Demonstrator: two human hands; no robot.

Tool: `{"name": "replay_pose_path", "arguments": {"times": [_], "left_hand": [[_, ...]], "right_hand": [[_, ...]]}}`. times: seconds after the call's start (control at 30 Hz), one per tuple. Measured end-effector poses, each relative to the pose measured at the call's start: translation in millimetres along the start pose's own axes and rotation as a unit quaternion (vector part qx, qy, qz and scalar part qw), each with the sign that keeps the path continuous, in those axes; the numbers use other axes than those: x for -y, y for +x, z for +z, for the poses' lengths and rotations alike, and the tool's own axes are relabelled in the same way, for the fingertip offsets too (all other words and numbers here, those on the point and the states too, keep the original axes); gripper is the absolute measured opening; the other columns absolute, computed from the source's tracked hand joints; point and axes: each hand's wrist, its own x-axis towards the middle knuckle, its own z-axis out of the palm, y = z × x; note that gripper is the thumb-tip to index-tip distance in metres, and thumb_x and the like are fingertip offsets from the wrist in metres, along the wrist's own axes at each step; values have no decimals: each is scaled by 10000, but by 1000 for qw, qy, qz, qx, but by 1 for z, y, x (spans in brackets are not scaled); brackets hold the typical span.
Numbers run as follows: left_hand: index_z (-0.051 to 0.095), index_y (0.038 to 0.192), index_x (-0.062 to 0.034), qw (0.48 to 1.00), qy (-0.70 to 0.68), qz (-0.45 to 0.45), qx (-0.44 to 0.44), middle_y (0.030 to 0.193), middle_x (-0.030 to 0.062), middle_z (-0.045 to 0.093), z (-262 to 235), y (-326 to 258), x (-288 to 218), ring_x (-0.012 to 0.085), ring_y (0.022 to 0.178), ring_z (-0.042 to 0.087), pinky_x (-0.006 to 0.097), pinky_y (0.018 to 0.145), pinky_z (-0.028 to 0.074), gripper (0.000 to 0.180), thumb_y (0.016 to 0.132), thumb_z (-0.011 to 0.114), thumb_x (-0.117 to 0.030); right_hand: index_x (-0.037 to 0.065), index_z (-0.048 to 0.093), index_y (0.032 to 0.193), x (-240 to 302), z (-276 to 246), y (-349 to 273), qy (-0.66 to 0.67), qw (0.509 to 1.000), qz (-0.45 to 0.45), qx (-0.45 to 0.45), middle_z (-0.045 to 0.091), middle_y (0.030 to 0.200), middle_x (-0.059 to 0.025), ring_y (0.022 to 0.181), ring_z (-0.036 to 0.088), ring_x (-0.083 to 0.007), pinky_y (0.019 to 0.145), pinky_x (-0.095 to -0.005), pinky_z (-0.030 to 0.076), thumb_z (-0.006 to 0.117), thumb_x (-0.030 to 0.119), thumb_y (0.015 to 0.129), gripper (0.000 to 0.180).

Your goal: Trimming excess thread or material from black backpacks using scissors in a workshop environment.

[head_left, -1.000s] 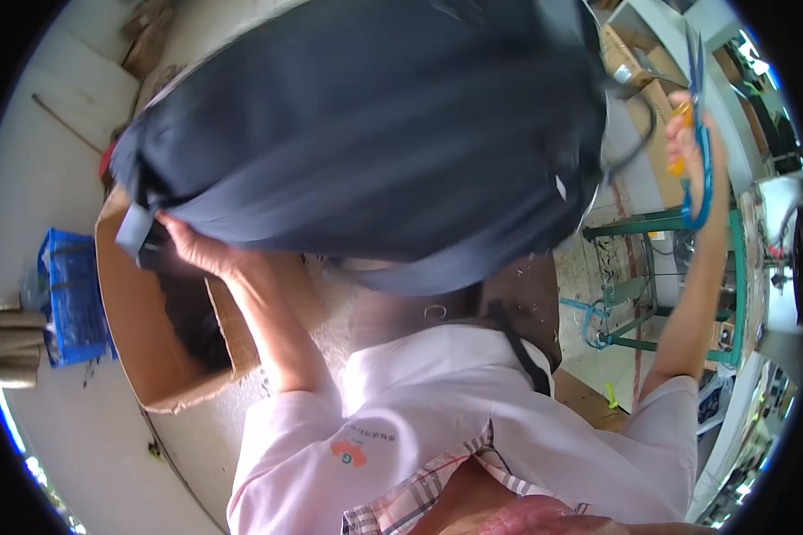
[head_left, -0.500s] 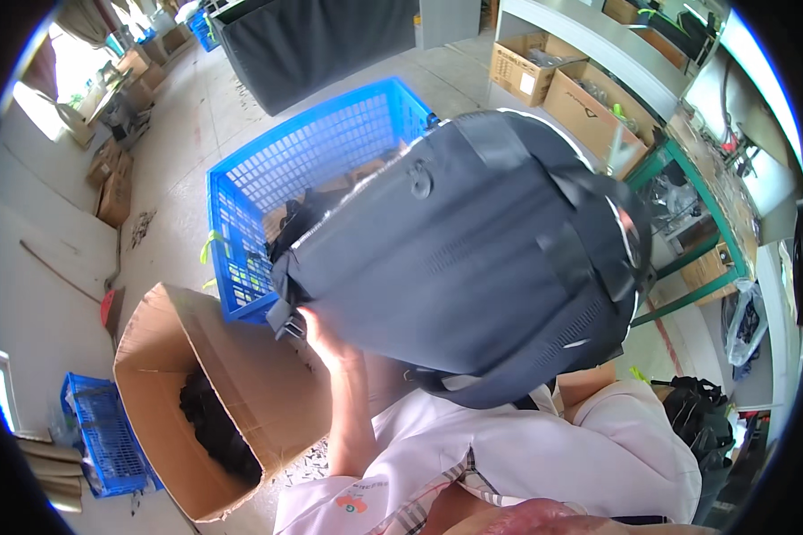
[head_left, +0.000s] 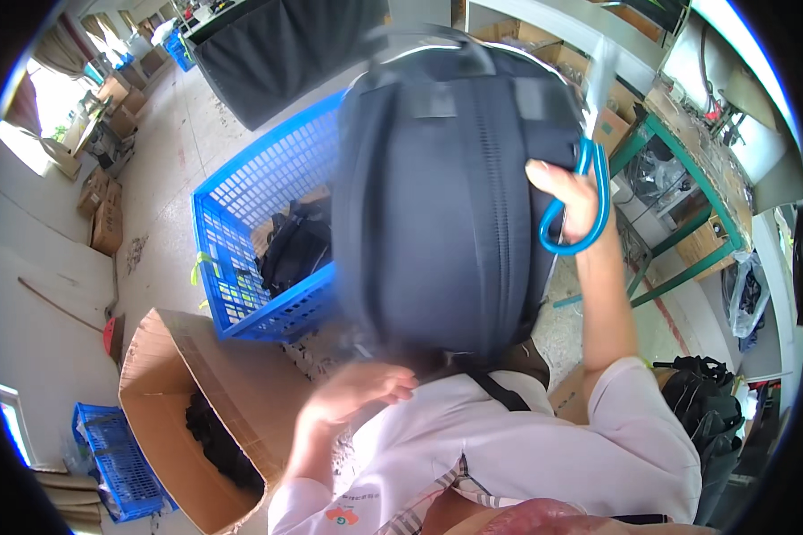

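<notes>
A black backpack [head_left: 428, 205] is held up in front of my body, its zipped side facing me and its edges smeared by motion. My right hand [head_left: 573, 201] grips its right side with the thumb on the fabric. The same hand carries scissors [head_left: 600, 192] with blue looped handles, blades pointing up and away. Below the backpack's lower left corner is my left hand [head_left: 361, 392], fingers loosely stretched with nothing visible in them. A small gap seems to separate it from the bag.
Behind the backpack stands a blue plastic basket [head_left: 268, 323] with black bags [head_left: 299, 250] inside. An open cardboard box [head_left: 268, 383] at the left holds dark material. At the right are a green-framed table [head_left: 687, 152] and more black bags [head_left: 700, 401].
The backpack has turned from its strapped back to its zipped side and stands more upright. My left hand has come off its lower corner; my right hand and the scissors have come into sight.
</notes>
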Motion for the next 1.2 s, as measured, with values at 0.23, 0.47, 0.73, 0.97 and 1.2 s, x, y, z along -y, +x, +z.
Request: {"name": "replay_pose_path", "arguments": {"times": [0.23,0.47,0.73,0.97,1.2], "left_hand": [[530,1085,39,600,544,481,-337,1161,160,497,5,-4,-200,234,1116,438,343,948,296,619,691,606,-433],[640,873,-19,866,375,278,-181,739,27,640,-35,66,-172,114,667,590,227,657,460,349,591,771,-178],[644,757,-26,886,336,229,-223,669,-8,614,-84,118,-147,60,620,541,199,612,435,121,677,691,-103],[632,867,-18,902,249,277,-220,786,-3,617,-101,126,-140,82,710,552,209,688,429,216,665,696,-56],[640,864,-24,895,203,303,-257,776,10,618,-111,115,-133,83,693,536,211,702,409,228,655,719,-71]], "right_hand": [[1,530,1015,12,54,-7,-231,935,-115,245,564,752,-52,683,508,-108,646,-246,434,701,118,641,427],[-2,499,1081,-29,13,-18,-228,943,81,229,551,912,-78,889,494,-135,802,-278,390,689,153,665,483],[-9,479,1087,-94,-69,-92,-308,935,97,148,536,885,-53,869,486,-135,756,-262,396,746,297,626,614],[16,453,1115,-80,-121,-79,-319,922,151,162,519,829,-82,728,473,-156,682,-290,400,745,309,634,634],[4,454,1135,-75,-130,-93,-359,904,124,197,508,843,-115,737,489,-228,684,-311,412,741,407,581,743]]}}
